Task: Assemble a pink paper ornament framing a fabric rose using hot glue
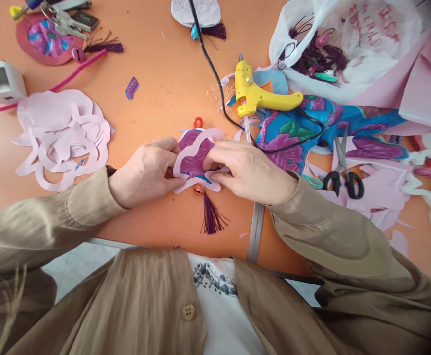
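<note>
In front of me a pink wavy-edged frame lies over a purple and blue flower-print piece. The frame's top edge is lifted slightly off the print. My left hand pinches the frame's left edge between thumb and fingers. My right hand is closed at the right edge, thumb below and fingertips inside the opening; its fingers hide part of the frame. An orange loop sticks out above the piece. Below it are an orange bell and a dark purple tassel.
A yellow glue gun with a black cord lies right of centre, near floral cloth. Black-handled scissors rest on pink scraps. A white plastic bag holds tassels. Pink cut-outs and a white box are left.
</note>
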`<act>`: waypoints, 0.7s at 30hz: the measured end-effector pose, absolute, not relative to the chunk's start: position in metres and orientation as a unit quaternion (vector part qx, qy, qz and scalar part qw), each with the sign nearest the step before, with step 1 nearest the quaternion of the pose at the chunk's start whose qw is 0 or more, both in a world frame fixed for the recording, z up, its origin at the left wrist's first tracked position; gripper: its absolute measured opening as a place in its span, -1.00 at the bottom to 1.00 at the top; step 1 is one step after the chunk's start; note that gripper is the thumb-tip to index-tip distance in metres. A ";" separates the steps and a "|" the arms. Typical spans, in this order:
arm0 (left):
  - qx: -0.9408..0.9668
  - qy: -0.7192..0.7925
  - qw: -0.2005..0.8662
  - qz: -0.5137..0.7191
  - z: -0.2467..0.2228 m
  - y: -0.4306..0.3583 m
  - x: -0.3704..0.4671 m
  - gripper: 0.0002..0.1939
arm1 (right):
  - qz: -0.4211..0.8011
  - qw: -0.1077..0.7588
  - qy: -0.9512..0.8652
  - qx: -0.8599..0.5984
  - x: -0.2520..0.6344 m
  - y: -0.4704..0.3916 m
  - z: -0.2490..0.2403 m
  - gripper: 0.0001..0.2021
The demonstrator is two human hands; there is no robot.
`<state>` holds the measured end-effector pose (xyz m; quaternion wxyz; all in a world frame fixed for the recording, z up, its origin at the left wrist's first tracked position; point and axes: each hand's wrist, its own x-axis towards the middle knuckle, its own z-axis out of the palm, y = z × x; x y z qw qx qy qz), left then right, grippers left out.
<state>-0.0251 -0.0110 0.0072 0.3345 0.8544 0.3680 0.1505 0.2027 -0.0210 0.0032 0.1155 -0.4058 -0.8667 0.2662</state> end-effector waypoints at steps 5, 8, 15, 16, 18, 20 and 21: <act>0.855 0.386 0.314 0.145 0.004 -0.012 -0.026 -0.84 | 0.207 0.091 -0.887 -0.402 0.201 -0.025 0.006 -0.83; 0.855 0.399 0.301 0.138 0.004 -0.013 -0.026 -0.84 | 0.219 0.083 -0.890 -0.390 0.201 -0.027 0.005 -0.79; 0.853 0.402 0.300 0.141 0.004 -0.014 -0.026 -0.83 | 0.268 0.111 -0.876 -0.386 0.199 -0.029 0.008 -0.81; 0.852 0.402 0.303 0.143 0.004 -0.014 -0.026 -0.83 | 0.275 0.113 -0.873 -0.388 0.199 -0.029 0.009 -0.84; 0.852 0.401 0.304 0.146 0.003 -0.014 -0.027 -0.84 | 0.284 0.112 -0.868 -0.392 0.197 -0.030 0.009 -0.89; 0.853 0.399 0.301 0.147 0.002 -0.015 -0.028 -0.83 | 0.290 0.106 -0.865 -0.395 0.196 -0.031 0.008 -0.88; 0.854 0.398 0.299 0.149 0.001 -0.015 -0.028 -0.83 | 0.290 0.104 -0.865 -0.397 0.196 -0.031 0.007 -0.88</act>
